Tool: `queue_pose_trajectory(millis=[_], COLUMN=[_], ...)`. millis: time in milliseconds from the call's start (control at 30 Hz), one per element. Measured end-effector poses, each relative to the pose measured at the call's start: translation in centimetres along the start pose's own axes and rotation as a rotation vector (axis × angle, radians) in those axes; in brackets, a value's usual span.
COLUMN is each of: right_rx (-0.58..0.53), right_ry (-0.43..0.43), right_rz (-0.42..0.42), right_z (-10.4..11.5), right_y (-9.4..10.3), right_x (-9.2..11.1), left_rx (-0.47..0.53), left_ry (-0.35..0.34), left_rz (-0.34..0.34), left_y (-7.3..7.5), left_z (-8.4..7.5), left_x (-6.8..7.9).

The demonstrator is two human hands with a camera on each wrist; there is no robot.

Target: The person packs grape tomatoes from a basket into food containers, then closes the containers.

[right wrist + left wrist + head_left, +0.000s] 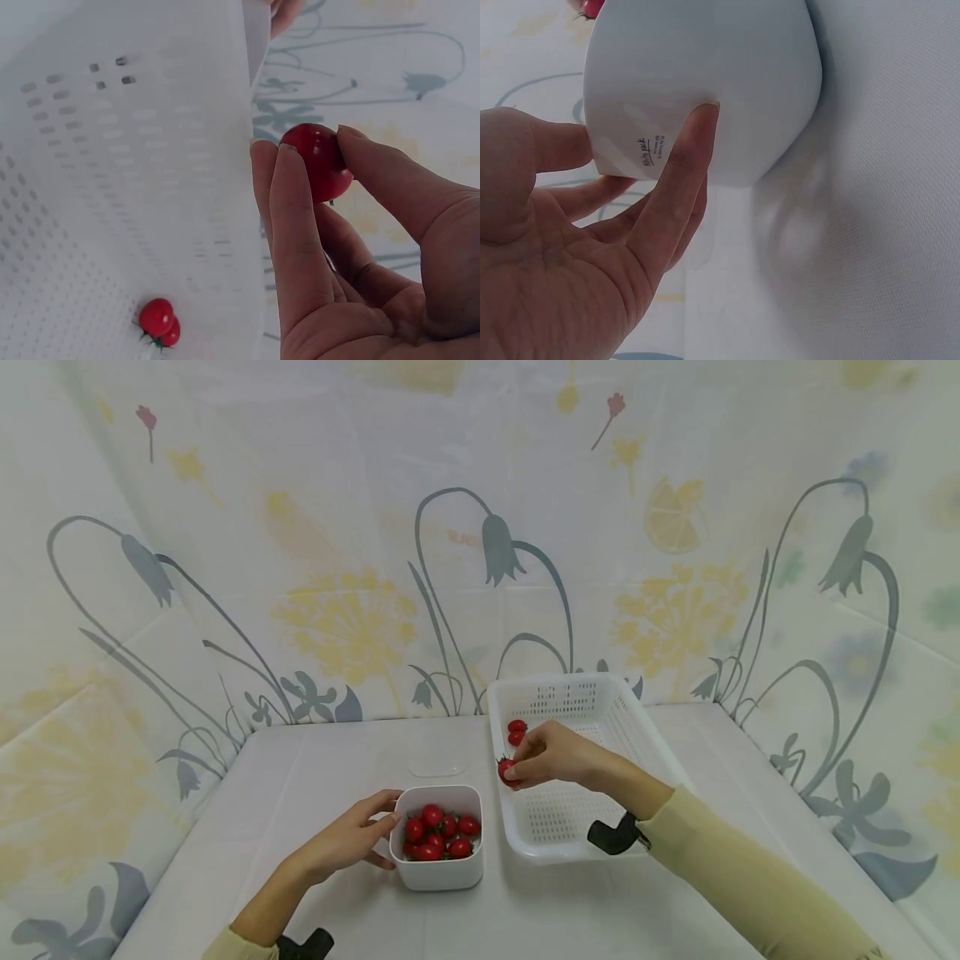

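My right hand [551, 756] pinches a red cherry tomato [316, 161] between thumb and fingertips, at the left rim of the white perforated basket [645, 727]. Two more cherry tomatoes [157, 318] lie together inside that basket, near its left wall. On the left, a white square container [440, 878] holds several cherry tomatoes [432, 815] with green stems. The fingers of my left hand [347, 837], mostly straight, rest against the container's left side. Small dark print shows on its wall in the left wrist view.
Behind the container lies a clear, lid-like piece [437, 769] on the white tabletop [322, 777]. A cloth printed with flowers [360, 627] stands behind and along both sides. Each wrist carries a black strap mount [615, 835].
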State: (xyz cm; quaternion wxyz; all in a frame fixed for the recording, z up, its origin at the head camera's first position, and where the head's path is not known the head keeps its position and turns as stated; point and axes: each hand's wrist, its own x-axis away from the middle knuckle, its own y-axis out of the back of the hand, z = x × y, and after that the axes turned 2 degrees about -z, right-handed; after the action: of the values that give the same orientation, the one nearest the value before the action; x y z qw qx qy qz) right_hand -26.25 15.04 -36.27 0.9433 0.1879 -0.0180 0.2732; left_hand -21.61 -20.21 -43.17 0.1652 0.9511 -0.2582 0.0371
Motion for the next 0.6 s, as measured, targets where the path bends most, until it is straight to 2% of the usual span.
queue_pose_trajectory(millis=[400,600], right_rx=[0.052,0.151], right_ry=[0.104,0.156], right_rz=[0.009,-0.009], right_z=[0.3,0.6], right_y=[-3.7,-5.6], right_x=[0.2,-0.3], left_rx=[0.013,0.015], left_ry=[-0.006,0.003], left_rz=[0.004,-0.003], left_y=[0.0,0.0], left_z=[0.1,0.1], left_x=[-0.1,0.0])
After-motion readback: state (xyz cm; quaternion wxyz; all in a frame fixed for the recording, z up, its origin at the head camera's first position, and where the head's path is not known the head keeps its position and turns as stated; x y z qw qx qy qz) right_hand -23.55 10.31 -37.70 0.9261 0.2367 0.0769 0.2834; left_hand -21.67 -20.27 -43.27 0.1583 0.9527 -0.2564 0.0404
